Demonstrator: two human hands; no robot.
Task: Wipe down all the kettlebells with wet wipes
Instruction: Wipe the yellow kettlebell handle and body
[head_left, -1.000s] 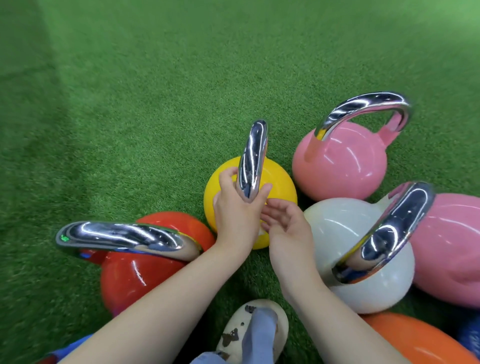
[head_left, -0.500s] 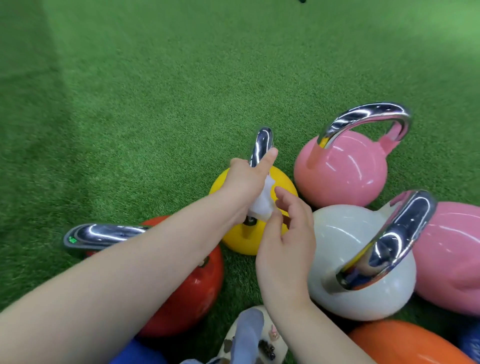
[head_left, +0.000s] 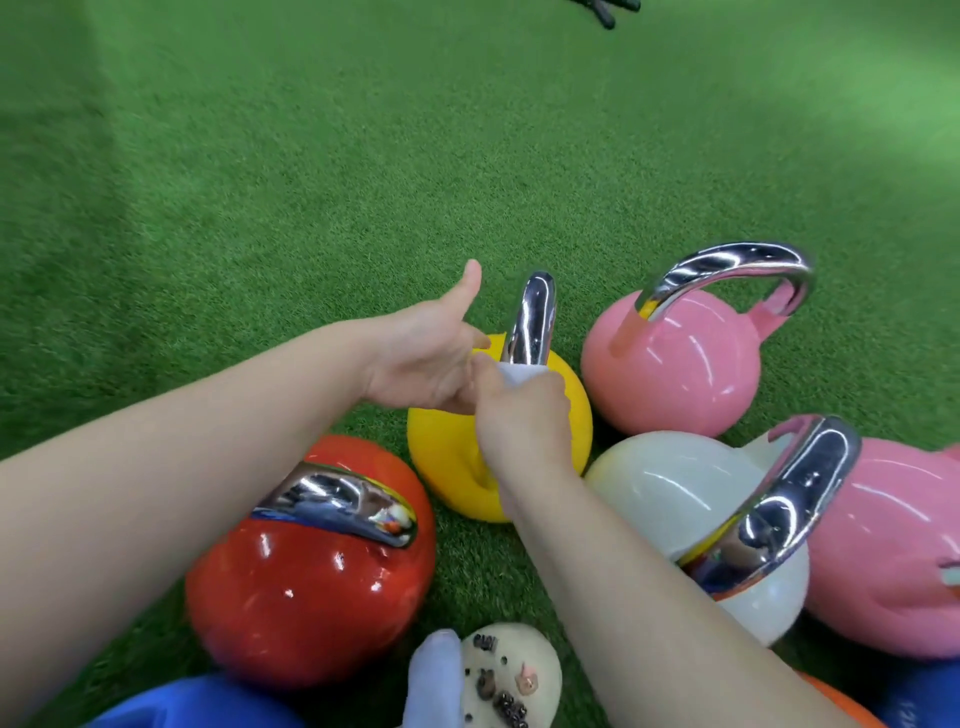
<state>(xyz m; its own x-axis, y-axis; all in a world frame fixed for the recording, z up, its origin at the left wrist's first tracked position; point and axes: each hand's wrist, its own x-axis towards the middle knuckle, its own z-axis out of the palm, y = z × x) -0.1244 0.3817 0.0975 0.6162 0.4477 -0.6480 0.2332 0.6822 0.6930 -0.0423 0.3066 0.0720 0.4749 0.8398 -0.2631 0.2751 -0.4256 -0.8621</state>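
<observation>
A yellow kettlebell (head_left: 452, 457) with a chrome handle (head_left: 532, 317) stands on the green turf, in the middle of a cluster. My right hand (head_left: 524, 421) grips a white wet wipe (head_left: 517, 373) and holds it against the base of that handle. Just left of the handle is my left hand (head_left: 426, 353), thumb raised and fingers loose, with its fingertips beside the wipe. Around the yellow one stand a pink kettlebell (head_left: 675, 374), a white kettlebell (head_left: 660, 483), a second pink kettlebell (head_left: 893, 545) and a red kettlebell (head_left: 311, 597).
An orange kettlebell (head_left: 841, 701) and a blue one (head_left: 197, 701) show at the bottom edge. My cream clog (head_left: 514, 675) and sock (head_left: 434, 675) sit between the red and white kettlebells. Green turf (head_left: 311, 156) stretches ahead, with a dark object (head_left: 605, 10) at the top edge.
The wipe has passed from my left hand to my right. My left hand let go of the handle and opened with its thumb up. My right hand closed on the wipe at the handle's base.
</observation>
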